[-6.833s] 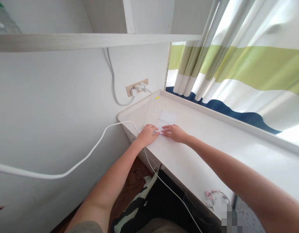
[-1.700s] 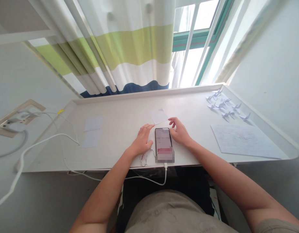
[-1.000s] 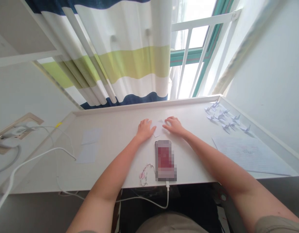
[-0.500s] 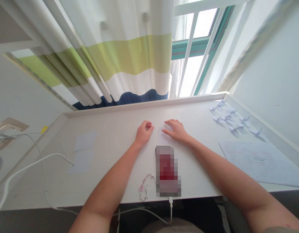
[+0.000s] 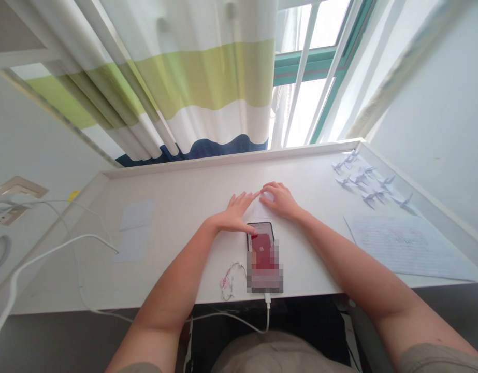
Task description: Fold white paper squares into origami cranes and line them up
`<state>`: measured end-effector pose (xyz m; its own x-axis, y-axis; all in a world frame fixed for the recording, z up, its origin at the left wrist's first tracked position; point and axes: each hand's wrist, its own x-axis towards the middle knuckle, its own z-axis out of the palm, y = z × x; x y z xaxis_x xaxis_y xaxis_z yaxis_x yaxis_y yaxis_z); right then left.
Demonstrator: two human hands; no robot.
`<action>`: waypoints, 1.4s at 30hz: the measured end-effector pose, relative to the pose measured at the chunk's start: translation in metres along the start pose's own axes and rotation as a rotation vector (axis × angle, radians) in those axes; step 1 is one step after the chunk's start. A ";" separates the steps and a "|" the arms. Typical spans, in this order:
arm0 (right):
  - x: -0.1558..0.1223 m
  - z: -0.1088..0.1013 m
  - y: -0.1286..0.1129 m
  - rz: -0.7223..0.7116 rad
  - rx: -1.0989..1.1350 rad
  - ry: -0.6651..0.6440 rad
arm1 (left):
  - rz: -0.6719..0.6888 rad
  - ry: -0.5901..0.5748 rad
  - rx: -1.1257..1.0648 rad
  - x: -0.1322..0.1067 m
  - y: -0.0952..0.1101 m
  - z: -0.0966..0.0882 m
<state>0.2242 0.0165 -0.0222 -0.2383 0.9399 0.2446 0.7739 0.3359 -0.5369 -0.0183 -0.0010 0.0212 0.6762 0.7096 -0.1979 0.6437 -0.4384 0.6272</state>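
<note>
A small white paper sheet (image 5: 261, 209) lies on the desk between my hands, just beyond the phone. My right hand (image 5: 279, 201) is over its right part, fingers bent and the thumb and forefinger closed on its far edge. With fingers stretched out and spread, my left hand (image 5: 234, 216) reaches over the left side; its fingertips come close to the right fingers at the sheet's far end. The left thumb is at the upper part of the phone (image 5: 262, 248), whose screen is partly blurred out. A white cable plugs into the phone's near end, and a beaded strap (image 5: 226, 285) lies left of it.
Several folded paper cranes (image 5: 363, 178) stand at the desk's far right. A lined written sheet (image 5: 409, 246) lies at the right, and blank paper pieces (image 5: 135, 228) at the left. White cables (image 5: 13, 290) hang over the left side. A raised rim (image 5: 231, 155) borders the desk (image 5: 176, 191) below the curtain.
My left hand has opened from a loosely curled shape and moved right, toward the paper and over the phone's top. The right fingers have bent in at the paper. The view has shifted slightly.
</note>
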 end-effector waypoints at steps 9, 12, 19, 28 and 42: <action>0.000 -0.001 0.002 -0.023 0.016 -0.004 | 0.005 0.100 0.084 0.003 0.005 0.016; 0.000 -0.002 0.001 -0.022 0.020 -0.006 | 0.014 0.073 0.100 0.003 0.007 0.017; 0.000 -0.003 0.001 -0.011 0.017 -0.027 | 0.173 -0.001 0.132 -0.003 0.027 0.021; 0.001 -0.002 0.005 -0.017 0.018 -0.030 | 0.147 -0.043 0.122 -0.005 0.030 0.022; 0.004 -0.005 0.001 0.039 0.185 0.043 | -0.192 0.576 -0.035 0.027 -0.008 0.030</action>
<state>0.2270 0.0203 -0.0180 -0.1821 0.9502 0.2527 0.6597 0.3087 -0.6852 0.0060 0.0050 -0.0117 0.2401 0.9629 0.1228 0.7163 -0.2612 0.6471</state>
